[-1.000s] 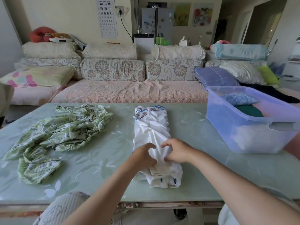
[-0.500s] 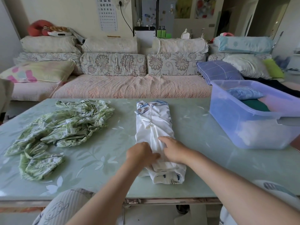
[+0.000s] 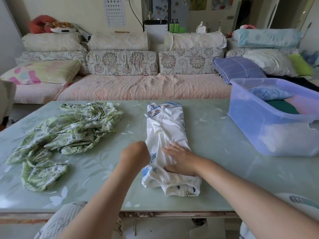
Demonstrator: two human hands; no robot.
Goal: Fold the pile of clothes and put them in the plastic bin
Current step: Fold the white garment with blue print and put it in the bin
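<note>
The white garment (image 3: 165,128) looks light, soft and limp. It is thin cloth that would likely slump and spill its folds if lifted by one corner, so it wants taking at both ends of the strip, or with a flat palm slid under the fold. It lies as a long narrow strip on the middle of the table (image 3: 215,152), running away from the person. The right hand (image 3: 181,161) lies flat on its near part, fingers straight and spread, pressing the cloth down. The left hand (image 3: 135,155) sits at the strip's left edge, fingers curled and hidden behind the knuckles — whether they pinch the cloth I cannot tell. The bin (image 3: 259,135) stands to the right, apart from the strip, with folded things in it. A crumpled green garment (image 3: 69,133) lies to the left — apart from both hands.
</note>
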